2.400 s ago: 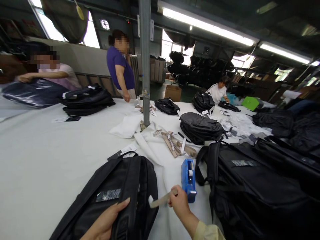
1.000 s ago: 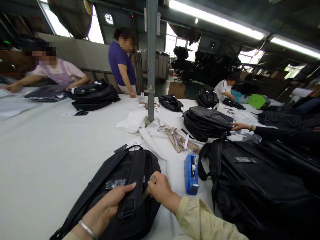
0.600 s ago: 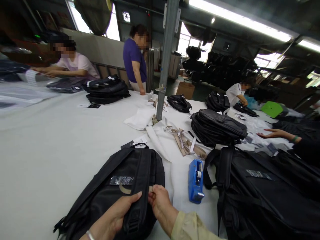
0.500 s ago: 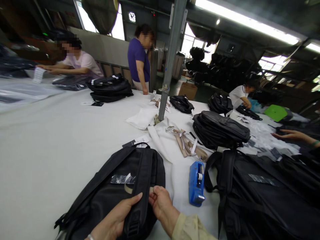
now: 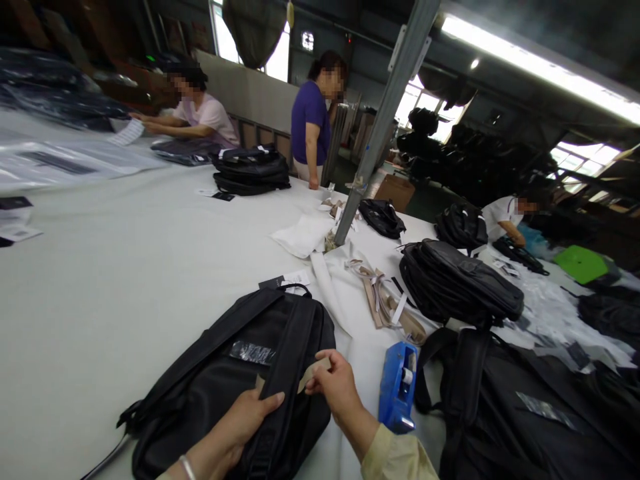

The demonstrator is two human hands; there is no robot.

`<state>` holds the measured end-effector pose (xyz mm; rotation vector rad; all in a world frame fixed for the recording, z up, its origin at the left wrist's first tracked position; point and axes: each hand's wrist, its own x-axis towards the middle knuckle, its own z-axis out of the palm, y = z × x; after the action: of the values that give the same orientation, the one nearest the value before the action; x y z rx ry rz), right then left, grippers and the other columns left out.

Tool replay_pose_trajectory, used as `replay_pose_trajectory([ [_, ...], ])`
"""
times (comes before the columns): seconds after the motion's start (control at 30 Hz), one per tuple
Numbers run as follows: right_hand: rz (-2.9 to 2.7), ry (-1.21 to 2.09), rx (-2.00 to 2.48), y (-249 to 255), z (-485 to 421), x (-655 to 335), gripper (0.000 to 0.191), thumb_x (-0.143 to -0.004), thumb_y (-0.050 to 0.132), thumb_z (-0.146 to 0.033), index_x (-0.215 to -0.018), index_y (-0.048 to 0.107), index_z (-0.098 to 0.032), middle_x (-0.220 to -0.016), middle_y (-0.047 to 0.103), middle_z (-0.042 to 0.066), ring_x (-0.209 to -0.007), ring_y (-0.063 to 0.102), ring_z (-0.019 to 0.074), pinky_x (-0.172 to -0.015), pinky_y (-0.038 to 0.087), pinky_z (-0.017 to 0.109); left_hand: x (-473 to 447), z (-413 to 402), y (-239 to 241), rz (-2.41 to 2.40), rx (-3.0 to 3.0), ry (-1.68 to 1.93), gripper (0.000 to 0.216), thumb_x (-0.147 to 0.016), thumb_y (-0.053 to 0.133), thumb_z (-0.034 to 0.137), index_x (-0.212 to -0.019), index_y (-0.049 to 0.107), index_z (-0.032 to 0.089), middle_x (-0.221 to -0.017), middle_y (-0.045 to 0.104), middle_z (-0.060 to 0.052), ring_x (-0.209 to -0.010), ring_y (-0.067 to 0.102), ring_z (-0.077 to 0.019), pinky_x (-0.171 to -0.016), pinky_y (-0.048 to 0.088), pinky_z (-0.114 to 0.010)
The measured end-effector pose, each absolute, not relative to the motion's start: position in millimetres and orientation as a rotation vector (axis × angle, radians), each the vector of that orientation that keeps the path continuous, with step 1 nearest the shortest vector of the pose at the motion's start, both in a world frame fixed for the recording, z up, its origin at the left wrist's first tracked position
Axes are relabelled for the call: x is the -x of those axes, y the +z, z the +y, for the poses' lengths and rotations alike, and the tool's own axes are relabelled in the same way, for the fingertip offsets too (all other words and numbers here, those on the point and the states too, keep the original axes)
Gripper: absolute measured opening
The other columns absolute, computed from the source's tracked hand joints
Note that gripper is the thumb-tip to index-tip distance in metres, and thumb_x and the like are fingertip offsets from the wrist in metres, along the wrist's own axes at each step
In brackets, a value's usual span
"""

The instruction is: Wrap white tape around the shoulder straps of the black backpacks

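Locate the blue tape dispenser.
In the head view, the blue tape dispenser sits right of centre, between the right hand and a black backpack at lower right.

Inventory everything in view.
front backpack: one, black, near middle
table: one, white, under front backpack
held strip: apparently one, beige, at backpack's shoulder strap
tape dispenser: one, blue, right of backpack
loose strips: several, beige, white, beyond dispenser
other backpacks: several, black, right and far side
clear plastic: uncounted, whitish, table's two sides
post: one, grey, beyond loose strips
co-workers: three, in pink, purple, white, across table
green panel: one, green, far right
light tube: one, white, overhead
left hand: one, silver bangle, on strap
right hand: one, yellow sleeve, pinching strip
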<state>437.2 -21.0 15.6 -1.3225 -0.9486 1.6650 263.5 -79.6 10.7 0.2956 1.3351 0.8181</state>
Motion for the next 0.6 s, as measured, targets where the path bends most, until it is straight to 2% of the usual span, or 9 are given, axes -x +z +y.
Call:
replay_pose_trajectory([
  [0.07, -1.145, 1.744, 1.231, 23.7, -15.7, -429.1, 0.039, -0.067, 0.070, -0.034, -0.100, 0.058, -0.016, -0.056, 0.059, -0.006, -0.047, 0.059, 0.0131, -0.052, 0.053, 0.027, -263.2, -77.6, 16.4, 1.353, -0.350, 0.833, 0.020, -0.069, 0.080, 0.020, -0.084, 0.071, 0.011, -0.076, 0.078, -0.013, -0.075, 0.074, -0.0321, -0.069, 0.061, -0.036],
  [0.13, -1.453, 1.754, 1.164, 30.2, -8.2, -421.3, 0.031, -0.068, 0.070, -0.029, -0.096, 0.064, -0.017, -0.059, 0.058, -0.006, -0.049, 0.057, 0.0112, -0.052, 0.048, 0.023, -260.7, -75.7, 18.0, 1.379, -0.412, 0.858, 0.018, -0.067, 0.081, 0.017, -0.082, 0.072, 0.010, -0.073, 0.077, -0.012, -0.073, 0.073, -0.0306, -0.066, 0.059, -0.033],
  [0.27, -2.218, 1.417, 1.027, 36.3, 13.0, -404.7, 0.016, -0.065, 0.079, -0.021, -0.078, 0.070, -0.019, -0.067, 0.058, -0.005, -0.059, 0.054, 0.0091, -0.055, 0.040, 0.019, -254.6, -74.8, 11.5, 1.435, -0.585, 0.922, 0.013, -0.062, 0.081, 0.012, -0.072, 0.073, 0.012, -0.068, 0.075, -0.007, -0.075, 0.071, -0.0281, -0.071, 0.055, -0.028],
  [0.43, -2.780, 0.967, 0.615, 35.0, 42.9, -379.0, 0.019, -0.070, 0.082, -0.032, -0.078, 0.071, -0.019, -0.074, 0.062, -0.002, -0.071, 0.058, 0.0118, -0.066, 0.042, 0.020, -253.3, -76.7, 8.8, 1.504, -0.752, 0.858, 0.010, -0.069, 0.073, 0.015, -0.078, 0.075, 0.013, -0.075, 0.076, -0.005, -0.080, 0.068, -0.0272, -0.075, 0.051, -0.030],
  [0.6, -3.019, 0.843, 0.305, 33.8, 60.3, -364.0, 0.024, -0.075, 0.078, -0.039, -0.081, 0.072, -0.016, -0.080, 0.065, 0.001, -0.075, 0.062, 0.0127, -0.068, 0.045, 0.019, -252.1, -76.5, 19.0, 1.535, -0.809, 0.833, 0.008, -0.067, 0.071, 0.016, -0.074, 0.074, 0.014, -0.067, 0.072, -0.002, -0.068, 0.064, -0.0226, -0.067, 0.048, -0.028],
])
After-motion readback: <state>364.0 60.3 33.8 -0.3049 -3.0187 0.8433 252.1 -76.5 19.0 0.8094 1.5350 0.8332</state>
